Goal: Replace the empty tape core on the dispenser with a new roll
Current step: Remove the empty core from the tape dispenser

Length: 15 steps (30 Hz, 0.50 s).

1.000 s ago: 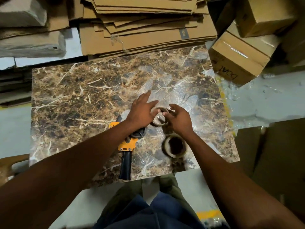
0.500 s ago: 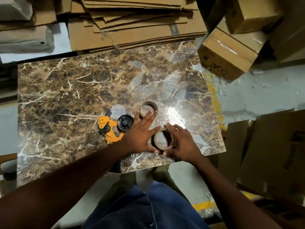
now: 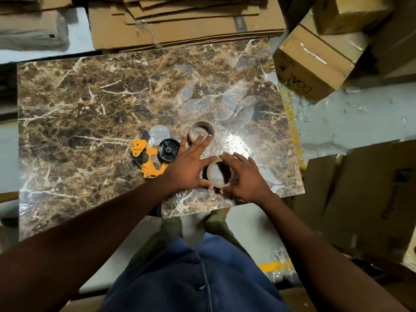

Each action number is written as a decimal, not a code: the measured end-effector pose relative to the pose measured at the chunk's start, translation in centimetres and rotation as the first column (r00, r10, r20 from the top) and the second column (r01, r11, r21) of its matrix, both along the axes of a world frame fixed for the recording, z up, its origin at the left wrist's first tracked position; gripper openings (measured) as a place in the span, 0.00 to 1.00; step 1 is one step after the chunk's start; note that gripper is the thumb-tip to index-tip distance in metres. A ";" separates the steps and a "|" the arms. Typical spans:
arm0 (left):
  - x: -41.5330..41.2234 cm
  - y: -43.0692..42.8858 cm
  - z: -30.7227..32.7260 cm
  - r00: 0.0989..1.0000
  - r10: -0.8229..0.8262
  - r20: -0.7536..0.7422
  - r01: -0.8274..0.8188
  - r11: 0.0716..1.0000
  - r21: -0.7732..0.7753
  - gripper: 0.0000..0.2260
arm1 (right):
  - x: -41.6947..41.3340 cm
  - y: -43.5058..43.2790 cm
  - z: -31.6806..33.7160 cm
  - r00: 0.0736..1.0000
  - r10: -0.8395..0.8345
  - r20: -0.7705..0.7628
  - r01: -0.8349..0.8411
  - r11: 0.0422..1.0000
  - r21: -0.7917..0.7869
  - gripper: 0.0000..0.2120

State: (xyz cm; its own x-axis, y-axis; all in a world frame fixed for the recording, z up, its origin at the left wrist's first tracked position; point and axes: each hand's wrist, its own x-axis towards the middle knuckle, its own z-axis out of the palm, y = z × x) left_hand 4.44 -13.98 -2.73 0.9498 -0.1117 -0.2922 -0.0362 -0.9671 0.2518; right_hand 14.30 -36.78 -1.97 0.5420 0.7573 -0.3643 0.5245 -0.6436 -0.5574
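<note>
A yellow tape dispenser point(image 3: 150, 159) lies flat on the marble table point(image 3: 94, 104), and its black hub point(image 3: 168, 149) is bare. Just right of the hub the empty cardboard core point(image 3: 201, 129) stands by itself on the table. The new tape roll point(image 3: 219, 174) is near the front edge, tilted up, held from both sides. My left hand point(image 3: 188, 167) grips its left rim with the thumb below, the fingers reaching toward the empty core. My right hand point(image 3: 244, 176) curls over its right rim. The dispenser's handle is hidden under my left forearm.
Flattened cardboard sheets point(image 3: 184, 21) are stacked along the table's far edge. Sealed brown boxes point(image 3: 315, 59) lean at the far right, and more cardboard point(image 3: 364, 199) stands right of the table. My legs are just below the front edge.
Both hands left the empty core, which now stands alone on the table, and came back to the front edge onto the new roll. The roll is now tipped up between them.
</note>
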 end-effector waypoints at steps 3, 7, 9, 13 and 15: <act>-0.7 1.2 1.0 0.999 0.052 -0.006 -0.052 0.998 -0.028 0.45 | 0.0 1.2 0.8 1.000 0.016 0.027 -0.017 0.999 0.047 0.52; -1.7 5.0 3.2 0.993 0.112 0.046 -0.109 0.992 -0.065 0.43 | 0.3 4.8 2.5 0.996 0.067 0.054 -0.073 0.991 0.116 0.52; -2.3 7.4 4.3 0.988 0.146 0.058 -0.142 0.988 -0.059 0.43 | 0.4 7.2 3.6 0.993 0.095 0.063 -0.104 0.982 0.155 0.51; -3.9 11.5 5.8 0.973 0.227 0.043 -0.225 0.974 -0.040 0.43 | 0.2 11.8 5.3 0.985 0.143 0.092 -0.160 0.961 0.223 0.49; -4.7 13.0 6.0 0.964 0.264 0.010 -0.264 0.964 -0.020 0.45 | 0.1 13.7 5.2 0.975 0.188 0.120 -0.209 0.957 0.199 0.50</act>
